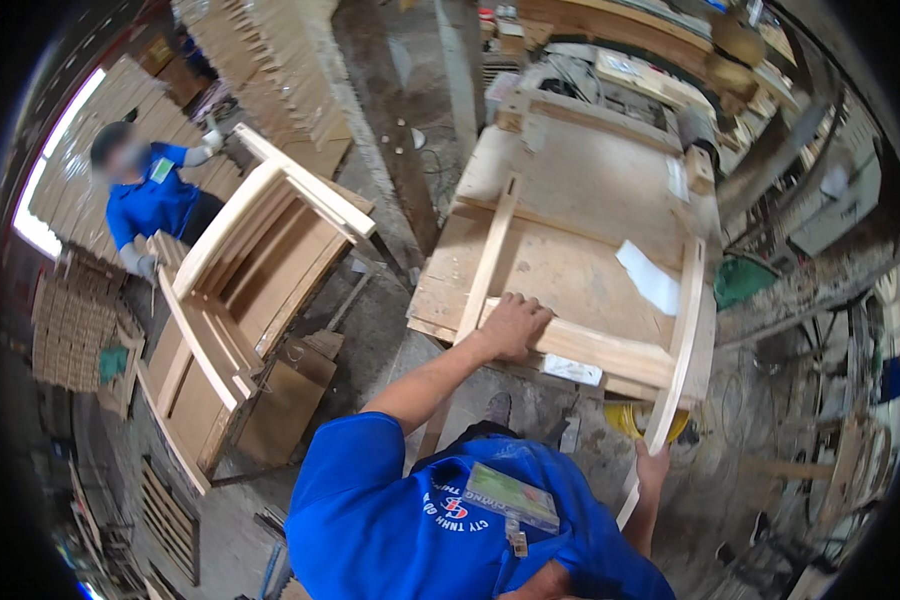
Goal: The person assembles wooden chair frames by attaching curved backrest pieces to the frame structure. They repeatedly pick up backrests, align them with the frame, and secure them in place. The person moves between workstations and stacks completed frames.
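Note:
A pale wooden frame (610, 345) of joined rails lies on a plywood workbench (590, 190). My left hand (513, 323) presses palm-down on the frame's near cross rail, where it meets a long straight rail (490, 255) running away across the bench. My right hand (653, 468) grips the lower end of the frame's curved side rail (682, 340), which hangs past the bench's near right edge. My blue shirt fills the lower middle of the view.
A white sheet (648, 277) lies on the bench by the curved rail. At left, a person in blue (150, 200) works beside stacked wooden chair frames (240, 290). Piles of wood parts (270, 70) stand behind, a cardboard box (285, 395) on the floor, machinery (820, 200) at right.

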The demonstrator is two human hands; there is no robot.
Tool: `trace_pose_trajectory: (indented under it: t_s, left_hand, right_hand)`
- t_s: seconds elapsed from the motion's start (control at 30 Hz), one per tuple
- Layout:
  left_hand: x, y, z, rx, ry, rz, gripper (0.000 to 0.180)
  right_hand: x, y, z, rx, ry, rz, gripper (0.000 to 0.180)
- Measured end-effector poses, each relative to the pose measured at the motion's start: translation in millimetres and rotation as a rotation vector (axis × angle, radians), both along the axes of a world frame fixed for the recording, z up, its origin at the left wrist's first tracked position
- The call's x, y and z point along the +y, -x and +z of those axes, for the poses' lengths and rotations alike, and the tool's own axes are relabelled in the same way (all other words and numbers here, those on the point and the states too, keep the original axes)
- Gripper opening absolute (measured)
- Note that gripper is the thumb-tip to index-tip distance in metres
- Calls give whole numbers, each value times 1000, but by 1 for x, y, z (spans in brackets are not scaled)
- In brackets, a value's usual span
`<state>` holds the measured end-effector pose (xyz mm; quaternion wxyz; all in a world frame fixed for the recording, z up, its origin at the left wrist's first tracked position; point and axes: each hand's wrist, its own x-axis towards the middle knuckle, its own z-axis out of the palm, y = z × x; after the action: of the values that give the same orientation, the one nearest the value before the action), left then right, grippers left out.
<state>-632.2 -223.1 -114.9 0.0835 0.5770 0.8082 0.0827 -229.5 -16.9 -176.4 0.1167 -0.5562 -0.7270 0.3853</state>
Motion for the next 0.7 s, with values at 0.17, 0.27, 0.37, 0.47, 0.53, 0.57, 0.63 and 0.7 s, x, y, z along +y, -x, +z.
trace_pose_trajectory:
  t_s: [0.17,0.27,0.37,0.47,0.53,0.57,0.63,0.7]
  left_hand:
    - [3,2,1,-8,22,-15,87]
    - [6,1,2,-2,-12,-24,84]
    - [9,2,-2,-51,-101,-5,77]
    - [15,1,1,-92,-126,-23,76]
    - [12,-4,6,-71,-57,18,80]
    - [12,-5,8,-70,-43,15,80]
    - [11,-6,9,-68,-14,26,80]
    - [15,-7,7,-60,-7,13,83]
  right_hand:
    - [-8,6,14,35,129,-93,46]
    - [-10,13,29,-9,186,-112,48]
    - [-4,7,24,-47,99,-58,47]
    - [5,-3,5,-44,109,-117,45]
    - [6,2,10,-150,74,-38,53]
    - [4,4,12,-137,50,-54,53]
    - [0,5,15,-117,1,-71,53]
    - [-7,0,18,-175,12,-99,60]
